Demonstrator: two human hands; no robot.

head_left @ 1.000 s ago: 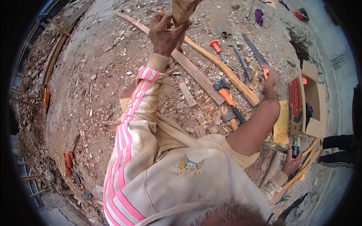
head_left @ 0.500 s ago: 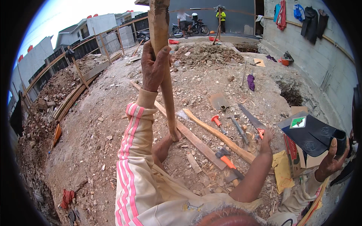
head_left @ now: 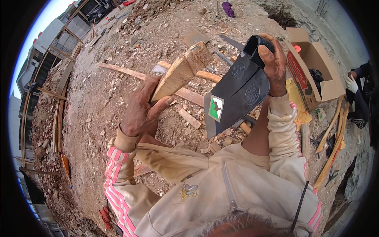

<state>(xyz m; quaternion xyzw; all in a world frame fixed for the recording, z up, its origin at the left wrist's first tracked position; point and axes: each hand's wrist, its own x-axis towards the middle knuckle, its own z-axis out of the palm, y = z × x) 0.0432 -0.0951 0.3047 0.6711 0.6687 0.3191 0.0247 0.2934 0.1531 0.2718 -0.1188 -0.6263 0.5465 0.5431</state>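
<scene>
In front of my chest, my left hand (head_left: pixel 140 106) is closed round a wooden handle (head_left: pixel 177 75) just below its thick, rough-cut end, which tilts up and to the right. My right hand (head_left: pixel 276 65) grips a black hoe head (head_left: pixel 241 89) by its tubular socket, fingers around the ring and thumb on top. The socket's opening shows at the top, while the flat blade with a green and white sticker slopes down to the left. Handle end and hoe head are close together but apart. Most of the handle's length is hidden beneath my left hand.
An open cardboard box (head_left: pixel 316 75) stands right, near another person's gloved hand (head_left: pixel 351 83). Long wood pieces (head_left: pixel 333 142) lie below it. A plank (head_left: pixel 187 94), a shovel blade (head_left: pixel 193 38) and a partly covered saw (head_left: pixel 231 41) lie on rubble. A pit (head_left: pixel 282 15) opens beyond.
The view has tipped downward. My left hand has lowered the handle from upright to tilted, and my right hand has brought the hoe head in from the right, beside the handle's end.
</scene>
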